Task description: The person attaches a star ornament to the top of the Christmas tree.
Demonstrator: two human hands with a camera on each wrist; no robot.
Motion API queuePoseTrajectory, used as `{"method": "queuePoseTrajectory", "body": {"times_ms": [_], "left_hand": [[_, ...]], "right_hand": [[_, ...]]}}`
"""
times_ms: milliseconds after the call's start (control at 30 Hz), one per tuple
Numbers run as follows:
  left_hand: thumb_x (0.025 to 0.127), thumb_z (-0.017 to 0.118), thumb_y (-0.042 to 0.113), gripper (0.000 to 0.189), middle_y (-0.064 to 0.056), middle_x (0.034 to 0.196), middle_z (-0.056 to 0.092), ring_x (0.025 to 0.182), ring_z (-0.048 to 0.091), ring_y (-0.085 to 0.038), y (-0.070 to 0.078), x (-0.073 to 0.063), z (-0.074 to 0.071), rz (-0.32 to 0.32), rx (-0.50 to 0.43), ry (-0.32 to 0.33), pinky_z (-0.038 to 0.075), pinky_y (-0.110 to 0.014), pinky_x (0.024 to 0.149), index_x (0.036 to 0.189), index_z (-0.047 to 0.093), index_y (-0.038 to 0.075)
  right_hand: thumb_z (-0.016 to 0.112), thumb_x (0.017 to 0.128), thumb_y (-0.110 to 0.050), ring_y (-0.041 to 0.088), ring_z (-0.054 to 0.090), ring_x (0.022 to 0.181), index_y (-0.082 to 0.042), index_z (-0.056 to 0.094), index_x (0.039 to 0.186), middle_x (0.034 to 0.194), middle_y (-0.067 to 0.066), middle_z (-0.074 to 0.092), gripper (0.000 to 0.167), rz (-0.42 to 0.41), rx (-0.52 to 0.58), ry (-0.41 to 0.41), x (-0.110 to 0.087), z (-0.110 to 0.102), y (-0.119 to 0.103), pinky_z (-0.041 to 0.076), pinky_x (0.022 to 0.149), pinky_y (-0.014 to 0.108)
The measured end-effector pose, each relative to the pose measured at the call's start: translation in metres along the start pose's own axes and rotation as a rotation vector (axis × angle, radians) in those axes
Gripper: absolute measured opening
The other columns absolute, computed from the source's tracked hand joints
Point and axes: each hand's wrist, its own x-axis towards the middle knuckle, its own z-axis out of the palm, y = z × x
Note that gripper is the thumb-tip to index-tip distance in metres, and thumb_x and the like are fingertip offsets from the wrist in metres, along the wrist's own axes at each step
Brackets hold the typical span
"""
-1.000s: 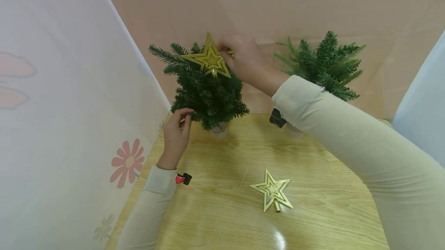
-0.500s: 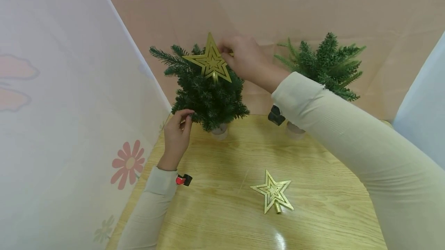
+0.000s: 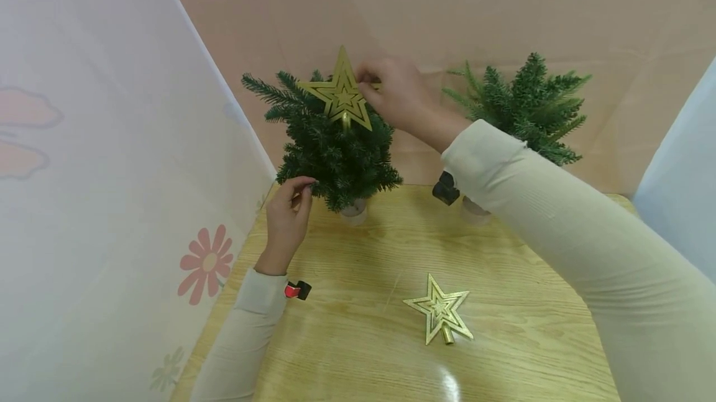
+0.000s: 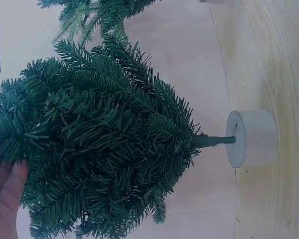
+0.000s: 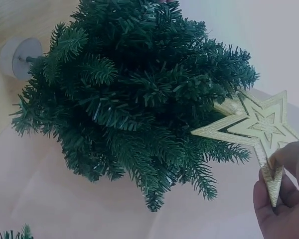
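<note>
My right hand (image 3: 394,88) pinches one point of a gold star tree topper (image 3: 344,94) between thumb and fingers. The star stands upright at the top of the left small artificial Christmas tree (image 3: 338,159); in the right wrist view the lower part of the star topper (image 5: 259,124) sits among the top needles, its socket partly hidden. My left hand (image 3: 286,215) pinches a branch tip low on that tree's left side, thumb and fingertips close together. In the left wrist view the left fingers (image 4: 12,184) lie against the green needles.
A second gold star topper (image 3: 439,307) lies flat on the wooden table (image 3: 347,302). Another small tree (image 3: 526,104) stands at the back right, partly behind my right sleeve. The left tree has a round pale base (image 4: 256,139). A flowered white cloth (image 3: 112,203) borders the left.
The star topper has shifted slightly right and stands straighter, with my right hand still pinching it. My left hand has barely moved.
</note>
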Motion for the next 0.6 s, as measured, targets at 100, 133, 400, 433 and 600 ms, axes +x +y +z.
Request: {"method": "queuePoseTrajectory", "body": {"times_ms": [100, 133, 400, 433, 600], "left_hand": [[0.100, 0.055, 0.008, 0.018, -0.009, 0.105, 0.066, 0.094, 0.066, -0.022, -0.001, 0.000, 0.001, 0.004, -0.021, 0.002, 0.057, -0.032, 0.084, 0.114, 0.065, 0.006], [0.100, 0.055, 0.008, 0.018, -0.010, 0.106, 0.066, 0.095, 0.065, -0.022, -0.002, -0.001, 0.001, 0.005, -0.032, -0.001, 0.056, -0.033, 0.085, 0.115, 0.065, 0.006], [0.094, 0.062, 0.001, 0.034, -0.010, 0.121, 0.060, 0.104, 0.060, -0.025, -0.002, -0.002, 0.005, -0.001, -0.152, -0.026, 0.052, -0.037, 0.093, 0.127, 0.058, 0.005], [0.093, 0.063, 0.000, 0.036, -0.012, 0.122, 0.059, 0.105, 0.060, -0.026, -0.001, -0.002, 0.006, -0.002, -0.171, -0.024, 0.052, -0.038, 0.093, 0.129, 0.057, 0.004], [0.091, 0.067, -0.002, 0.043, -0.014, 0.126, 0.058, 0.106, 0.060, -0.029, 0.002, -0.006, 0.012, -0.048, -0.193, 0.021, 0.050, -0.044, 0.094, 0.132, 0.054, 0.003]], "right_hand": [[0.055, 0.101, -0.023, 0.018, 0.058, 0.116, -0.010, 0.066, 0.121, 0.123, 0.004, 0.065, 0.026, -0.001, 0.015, 0.016, 0.000, 0.002, 0.001, 0.047, 0.099, 0.035], [0.056, 0.101, -0.024, 0.018, 0.057, 0.117, -0.010, 0.065, 0.121, 0.124, 0.004, 0.065, 0.027, -0.001, 0.019, 0.020, -0.001, 0.002, 0.001, 0.046, 0.100, 0.034], [0.060, 0.098, -0.031, 0.012, 0.054, 0.119, -0.018, 0.056, 0.134, 0.130, 0.001, 0.059, 0.039, 0.068, 0.183, 0.054, -0.004, 0.011, 0.007, 0.047, 0.097, 0.032], [0.061, 0.097, -0.032, 0.012, 0.053, 0.119, -0.020, 0.054, 0.136, 0.131, 0.000, 0.058, 0.041, 0.083, 0.234, 0.062, -0.005, 0.012, 0.008, 0.048, 0.095, 0.032], [0.066, 0.094, -0.033, 0.016, 0.055, 0.113, -0.030, 0.038, 0.146, 0.135, 0.002, 0.050, 0.059, 0.168, 0.534, 0.088, -0.010, 0.016, 0.014, 0.050, 0.087, 0.036]]}}
